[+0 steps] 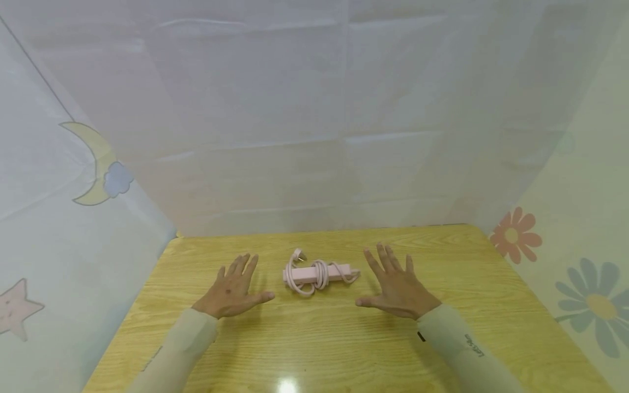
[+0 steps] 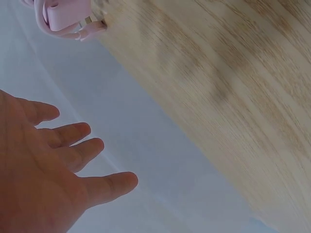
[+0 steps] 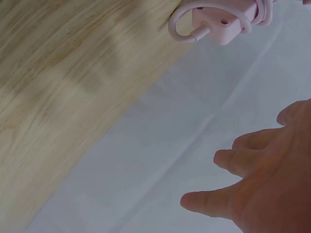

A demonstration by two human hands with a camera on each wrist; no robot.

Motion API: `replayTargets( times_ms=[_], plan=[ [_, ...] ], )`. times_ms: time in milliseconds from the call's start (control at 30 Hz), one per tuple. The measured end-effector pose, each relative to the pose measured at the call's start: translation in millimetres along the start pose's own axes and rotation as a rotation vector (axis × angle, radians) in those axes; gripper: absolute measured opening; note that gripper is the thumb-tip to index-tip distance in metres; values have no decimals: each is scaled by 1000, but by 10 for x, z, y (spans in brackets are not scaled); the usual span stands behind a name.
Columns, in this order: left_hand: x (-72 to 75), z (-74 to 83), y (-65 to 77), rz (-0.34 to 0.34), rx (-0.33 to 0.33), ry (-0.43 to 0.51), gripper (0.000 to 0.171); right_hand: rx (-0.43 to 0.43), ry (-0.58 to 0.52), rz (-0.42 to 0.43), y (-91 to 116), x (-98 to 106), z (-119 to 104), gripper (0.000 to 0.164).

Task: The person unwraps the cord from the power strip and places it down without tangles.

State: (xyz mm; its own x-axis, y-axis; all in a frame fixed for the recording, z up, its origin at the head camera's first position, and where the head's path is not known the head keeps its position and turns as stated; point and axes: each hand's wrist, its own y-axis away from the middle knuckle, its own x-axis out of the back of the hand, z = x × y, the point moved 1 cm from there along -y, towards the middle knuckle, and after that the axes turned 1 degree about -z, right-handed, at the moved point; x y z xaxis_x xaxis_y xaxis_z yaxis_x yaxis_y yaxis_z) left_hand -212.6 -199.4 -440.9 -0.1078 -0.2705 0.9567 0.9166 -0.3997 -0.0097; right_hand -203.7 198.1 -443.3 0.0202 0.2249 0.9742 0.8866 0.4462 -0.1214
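A pink power strip [image 1: 302, 275] lies on the wooden table, its own cord [image 1: 321, 274] wound around its middle. The plug [image 1: 298, 255] sticks up at its far left end, prongs showing. To the left of the strip is my left hand [image 1: 233, 292], fingers spread and holding nothing. On the other side my right hand [image 1: 400, 289] is spread the same way, also apart from the strip. Part of the power strip [image 2: 68, 13] shows at the top of the left wrist view. The right wrist view catches the strip's cord end [image 3: 223, 22].
The wooden table [image 1: 314, 338] ends at a pale cloth wall [image 1: 314, 180] behind. Printed cloth stands on both sides, with a moon [image 1: 100, 158] on the left and a red flower [image 1: 513, 234] on the right.
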Motion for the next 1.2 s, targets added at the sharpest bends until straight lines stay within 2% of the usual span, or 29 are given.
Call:
replayTargets(
  times_ms=[667, 1200],
  plan=[
    [-87, 24, -67, -14, 0, 16, 100, 13, -18, -10, -76, -45, -92, 108],
    [-158, 65, -148, -53, 13, 38, 96, 13, -9, -15, -140, -111, -118, 108]
  ],
)
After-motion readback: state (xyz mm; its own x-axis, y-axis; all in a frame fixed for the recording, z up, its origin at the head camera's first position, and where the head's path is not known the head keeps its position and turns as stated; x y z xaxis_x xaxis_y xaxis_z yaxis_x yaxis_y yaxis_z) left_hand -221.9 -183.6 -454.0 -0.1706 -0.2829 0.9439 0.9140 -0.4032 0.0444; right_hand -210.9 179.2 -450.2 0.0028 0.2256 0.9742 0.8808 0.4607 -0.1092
